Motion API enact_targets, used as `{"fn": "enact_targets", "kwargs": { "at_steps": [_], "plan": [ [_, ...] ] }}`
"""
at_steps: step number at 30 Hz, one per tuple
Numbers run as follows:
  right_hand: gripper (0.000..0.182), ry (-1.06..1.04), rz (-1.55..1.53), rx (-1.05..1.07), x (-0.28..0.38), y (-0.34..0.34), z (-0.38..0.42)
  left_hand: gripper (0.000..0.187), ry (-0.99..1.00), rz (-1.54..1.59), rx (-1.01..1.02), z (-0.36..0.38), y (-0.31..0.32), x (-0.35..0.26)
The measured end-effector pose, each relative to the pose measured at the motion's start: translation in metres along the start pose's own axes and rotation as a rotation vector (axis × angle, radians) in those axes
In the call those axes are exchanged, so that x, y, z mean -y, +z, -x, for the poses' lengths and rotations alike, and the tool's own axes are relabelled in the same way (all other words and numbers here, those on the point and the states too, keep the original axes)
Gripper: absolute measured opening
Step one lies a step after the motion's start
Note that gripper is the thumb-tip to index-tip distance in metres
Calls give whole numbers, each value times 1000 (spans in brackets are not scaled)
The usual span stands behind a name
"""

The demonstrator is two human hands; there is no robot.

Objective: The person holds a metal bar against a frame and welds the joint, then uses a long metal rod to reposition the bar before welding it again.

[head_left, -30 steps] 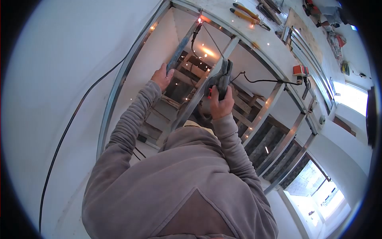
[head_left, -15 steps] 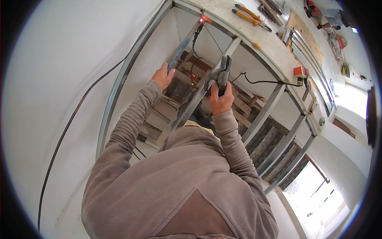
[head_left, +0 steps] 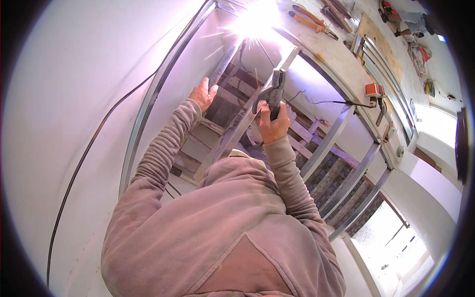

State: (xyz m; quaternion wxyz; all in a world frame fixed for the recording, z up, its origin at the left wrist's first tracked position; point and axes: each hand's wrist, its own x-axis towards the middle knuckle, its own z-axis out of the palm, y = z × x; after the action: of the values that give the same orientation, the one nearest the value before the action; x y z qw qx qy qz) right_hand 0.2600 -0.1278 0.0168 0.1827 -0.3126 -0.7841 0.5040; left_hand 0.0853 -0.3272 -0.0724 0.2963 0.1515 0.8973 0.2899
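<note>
My left hand point(head_left: 200, 94) grips a bluish, worn metal bar point(head_left: 223, 64) near its lower end; the bar's upper end runs into a glaring white welding arc. In my right hand point(head_left: 274, 123) is a dark electrode holder point(head_left: 277, 89), the fingers closed on its handle. A thin welding rod point(head_left: 265, 52) leads from the holder up toward the arc. The glare hides the rod's tip and the joint at the top of the metal frame point(head_left: 321, 69). A frame upright point(head_left: 242, 126) passes between my hands.
Orange-handled pliers point(head_left: 311, 21) lie on the pale surface above the frame. A red-orange box point(head_left: 374, 90) and metal strips point(head_left: 383, 62) are farther right. A black cable point(head_left: 94, 138) hangs along the left wall. Wooden boards point(head_left: 213, 126) stand behind the frame.
The small red glow at the frame's top joint has become a blinding white arc with sparks, and violet light covers the surroundings. Both hands stay almost in place, still holding bar and electrode holder.
</note>
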Motion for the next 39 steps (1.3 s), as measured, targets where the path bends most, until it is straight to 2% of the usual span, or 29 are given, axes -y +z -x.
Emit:
{"fn": "enact_targets", "kwargs": {
  "at_steps": [2, 5, 6, 7, 18, 24, 27, 30, 33, 36, 38, 39],
  "plan": [
    [24, 85, -45, 24, 4, 0, 1, 65, 3, -13, -19, 0, 1, 1],
    [26, 136, -68, 33, -22, 3, 8, 61, -171, 104, 215, 1, -19, -24],
    [27, -29, -80, -49, -7, 1, 6, 55, 90, 13, -34, -1, 1, 4],
    [27, -6, -74, -37, -4, 0, 6, 60, 109, 5, -30, -3, 0, 5],
    [29, 41, -45, -6, 0, 0, 1, 52, 103, 25, -4, -1, -3, 1],
    [31, 38, -13, -9, -1, 2, 0, 56, 76, 11, 6, -1, -4, -1],
    [31, 130, -33, 39, 0, 1, 0, 62, 102, -5, -67, -2, 3, 5],
    [30, 103, -24, 33, -2, 2, 0, 66, 78, -1, -29, -2, 1, 4],
    [28, 98, -52, 35, -5, 4, 2, 60, 44, 20, -7, -3, 1, 3],
    [28, 95, -31, 36, -3, 4, 4, 61, 84, -1, -83, -1, 4, 5],
    [29, 37, -6, 5, -24, 7, 9, 59, 48, 33, -8, -2, 0, 2],
    [29, 65, -38, 6, 4, 2, 7, 58, 18, 54, 50, 0, -7, -6]
  ]
}}
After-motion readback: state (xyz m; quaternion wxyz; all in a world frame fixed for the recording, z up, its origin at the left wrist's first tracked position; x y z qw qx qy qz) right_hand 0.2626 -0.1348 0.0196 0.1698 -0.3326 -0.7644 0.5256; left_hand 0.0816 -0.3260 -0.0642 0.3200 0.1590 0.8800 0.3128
